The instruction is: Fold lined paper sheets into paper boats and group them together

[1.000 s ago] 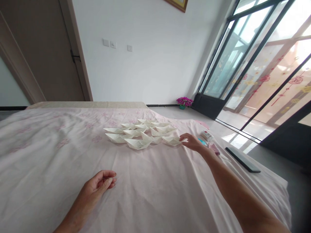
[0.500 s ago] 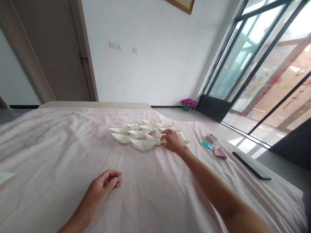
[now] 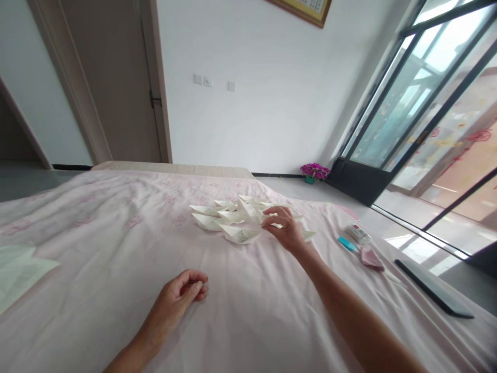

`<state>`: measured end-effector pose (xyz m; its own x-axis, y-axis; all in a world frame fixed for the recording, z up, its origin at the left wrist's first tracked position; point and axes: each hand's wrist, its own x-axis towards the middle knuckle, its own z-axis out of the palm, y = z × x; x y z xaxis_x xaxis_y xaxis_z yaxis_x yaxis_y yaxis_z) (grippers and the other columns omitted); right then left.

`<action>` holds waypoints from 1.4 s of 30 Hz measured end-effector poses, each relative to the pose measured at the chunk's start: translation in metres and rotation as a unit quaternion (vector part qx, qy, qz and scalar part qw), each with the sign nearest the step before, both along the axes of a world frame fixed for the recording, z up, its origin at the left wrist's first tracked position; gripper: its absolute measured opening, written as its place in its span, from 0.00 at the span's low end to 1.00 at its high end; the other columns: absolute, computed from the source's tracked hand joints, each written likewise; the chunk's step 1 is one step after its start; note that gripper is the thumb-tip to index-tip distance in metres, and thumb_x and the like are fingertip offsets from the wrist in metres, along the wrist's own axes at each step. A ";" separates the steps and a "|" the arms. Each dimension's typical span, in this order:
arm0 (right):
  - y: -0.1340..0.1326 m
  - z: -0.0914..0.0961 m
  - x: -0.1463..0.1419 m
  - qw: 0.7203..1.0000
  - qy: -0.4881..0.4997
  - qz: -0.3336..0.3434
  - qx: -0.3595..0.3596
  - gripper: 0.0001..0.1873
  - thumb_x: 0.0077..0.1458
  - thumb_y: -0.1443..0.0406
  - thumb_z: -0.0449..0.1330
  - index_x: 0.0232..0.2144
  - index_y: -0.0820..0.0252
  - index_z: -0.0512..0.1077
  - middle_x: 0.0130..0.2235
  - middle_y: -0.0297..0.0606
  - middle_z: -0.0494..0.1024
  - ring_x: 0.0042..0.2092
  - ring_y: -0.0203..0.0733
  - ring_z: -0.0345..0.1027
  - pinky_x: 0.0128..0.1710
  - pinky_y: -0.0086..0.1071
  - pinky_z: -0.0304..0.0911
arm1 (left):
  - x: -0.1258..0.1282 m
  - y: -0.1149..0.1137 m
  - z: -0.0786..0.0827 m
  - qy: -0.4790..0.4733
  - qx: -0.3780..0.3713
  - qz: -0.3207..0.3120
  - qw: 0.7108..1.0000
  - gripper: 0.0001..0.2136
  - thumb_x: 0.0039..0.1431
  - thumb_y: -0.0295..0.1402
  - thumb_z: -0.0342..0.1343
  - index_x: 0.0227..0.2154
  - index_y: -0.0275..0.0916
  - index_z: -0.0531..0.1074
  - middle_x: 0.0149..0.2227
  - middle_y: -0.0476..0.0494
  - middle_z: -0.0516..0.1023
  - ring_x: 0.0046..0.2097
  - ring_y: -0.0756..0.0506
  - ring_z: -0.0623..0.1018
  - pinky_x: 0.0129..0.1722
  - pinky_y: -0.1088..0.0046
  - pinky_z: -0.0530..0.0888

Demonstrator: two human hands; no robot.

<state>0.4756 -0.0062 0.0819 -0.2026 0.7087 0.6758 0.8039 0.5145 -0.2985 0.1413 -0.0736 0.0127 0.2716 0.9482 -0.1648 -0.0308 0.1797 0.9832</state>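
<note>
Several folded white paper boats stand close together in the middle of the bedspread; the front paper boat [image 3: 240, 234] has small writing on its side. My right hand [image 3: 285, 227] is at the right side of the group, thumb and fingers pinched on a tilted paper boat [image 3: 249, 211] that rises above its neighbours. Part of the group is hidden behind this hand. My left hand [image 3: 182, 292] rests nearer to me, its fingers curled together with nothing visible in them.
At the left edge lie pale paper sheets [image 3: 23, 272]. To the right are a blue object [image 3: 346, 243], a small white packet [image 3: 357, 233], a folded pink item [image 3: 371, 258] and a dark flat slab [image 3: 433, 290]. The pink-patterned bedspread [image 3: 116, 248] has wrinkles.
My right hand has closed on a paper boat and tilted it up among the others. The view has turned left, bringing more of the paper sheets in. My left hand stays curled.
</note>
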 end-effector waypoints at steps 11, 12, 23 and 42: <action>-0.064 -0.003 -0.129 0.976 -0.157 0.079 0.129 0.11 0.60 0.72 0.57 0.36 0.49 0.76 0.35 0.33 0.79 0.43 0.43 0.65 0.43 0.38 0.56 | 0.006 -0.016 0.024 -0.162 0.046 0.018 0.986 0.28 0.47 0.47 0.67 0.50 0.41 0.72 0.55 0.37 0.73 0.53 0.37 0.75 0.47 0.62 0.75; -0.065 -0.006 -0.134 0.975 -0.158 0.084 0.128 0.11 0.60 0.72 0.57 0.36 0.49 0.76 0.35 0.33 0.79 0.43 0.42 0.65 0.43 0.38 0.55 | 0.007 -0.015 0.023 -0.163 0.044 0.030 0.985 0.25 0.50 0.47 0.65 0.50 0.40 0.73 0.53 0.37 0.75 0.51 0.38 0.75 0.47 0.62 0.75; -0.077 0.003 -0.164 0.976 0.014 0.217 -0.008 0.08 0.56 0.67 0.57 0.37 0.51 0.74 0.36 0.37 0.76 0.40 0.46 0.68 0.41 0.41 0.61 | -0.004 -0.010 0.022 -0.125 0.104 0.112 0.980 0.16 0.57 0.43 0.58 0.43 0.39 0.75 0.46 0.40 0.78 0.42 0.42 0.77 0.36 0.68 0.76; -0.039 -0.003 -0.179 0.966 0.080 0.027 -0.244 0.06 0.52 0.66 0.59 0.25 0.59 0.73 0.23 0.28 0.68 0.26 0.32 0.59 0.27 0.28 0.49 | -0.011 0.001 0.004 -0.213 0.079 0.050 0.973 0.23 0.64 0.51 0.47 0.43 0.35 0.74 0.35 0.40 0.75 0.35 0.46 0.74 0.30 0.70 0.76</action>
